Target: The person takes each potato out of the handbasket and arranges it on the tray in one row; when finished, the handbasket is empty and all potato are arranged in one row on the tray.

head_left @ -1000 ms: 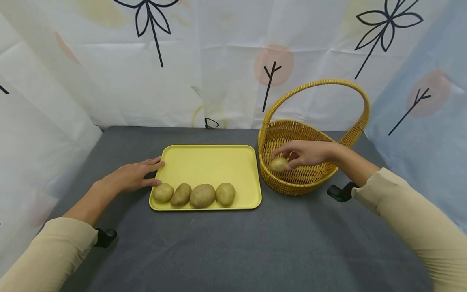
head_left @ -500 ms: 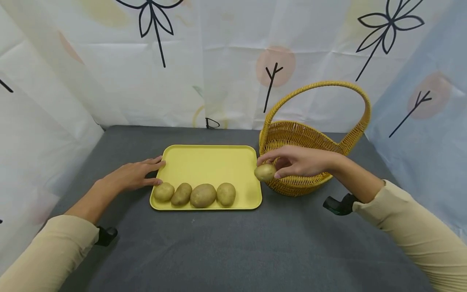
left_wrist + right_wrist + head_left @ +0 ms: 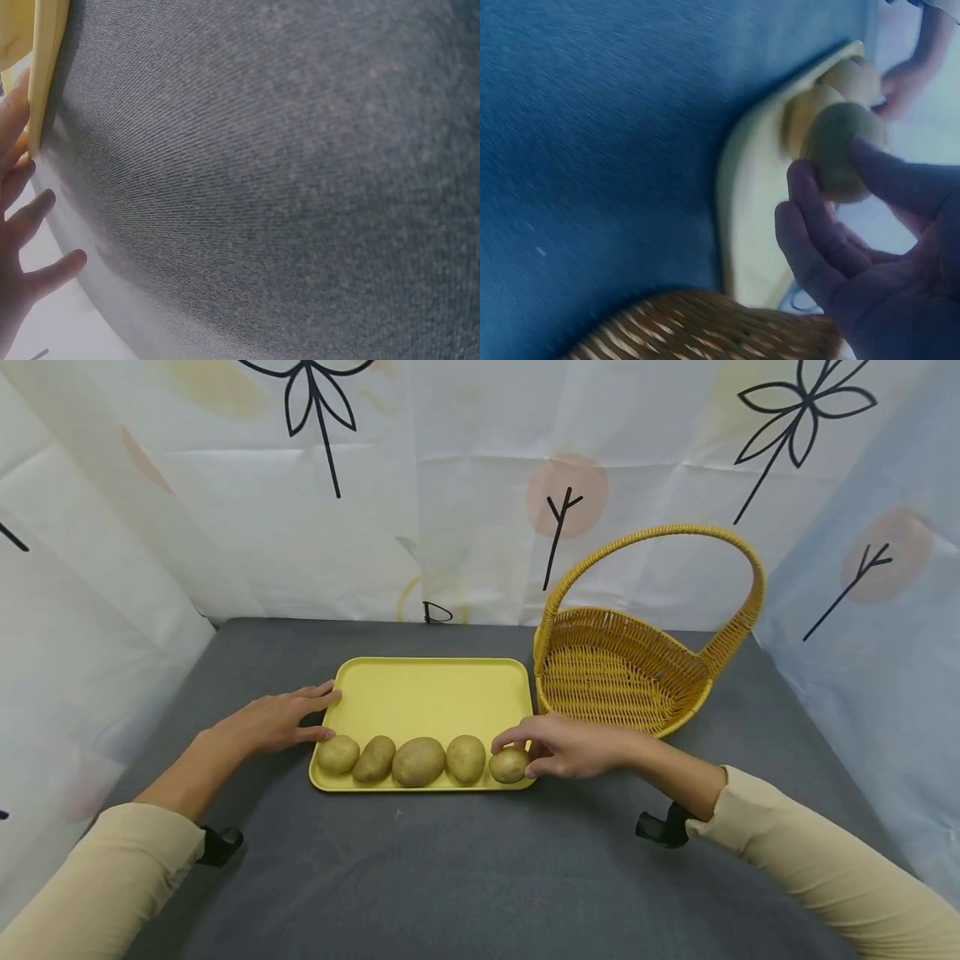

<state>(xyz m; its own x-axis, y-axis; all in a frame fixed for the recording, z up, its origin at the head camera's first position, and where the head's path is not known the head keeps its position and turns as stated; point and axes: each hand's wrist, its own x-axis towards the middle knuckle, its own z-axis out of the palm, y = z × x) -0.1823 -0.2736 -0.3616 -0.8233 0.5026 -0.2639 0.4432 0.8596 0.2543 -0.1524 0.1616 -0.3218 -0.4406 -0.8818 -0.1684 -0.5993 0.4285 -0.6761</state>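
In the head view my right hand (image 3: 566,745) pinches a potato (image 3: 509,765) between thumb and fingers at the near right corner of a yellow tray (image 3: 435,693). The right wrist view shows that same potato (image 3: 844,152) gripped by the fingertips, with other potatoes behind it. Several potatoes stand in a row along the tray's near edge, among them a large oval one (image 3: 418,762) and a rounder one (image 3: 466,759). My left hand (image 3: 281,720) rests on the tray's left rim with straight fingers, its thumb beside the leftmost potato (image 3: 337,754).
A yellow wicker basket (image 3: 611,681) with a tall arched handle stands right of the tray, no potato visible inside. Dark grey cloth (image 3: 450,877) covers the table. A patterned white curtain (image 3: 472,527) hangs behind and at both sides.
My right hand has lifted the potato out of the basket and carried it left and nearer, to the end of the row on the tray. The left hand stays in place.
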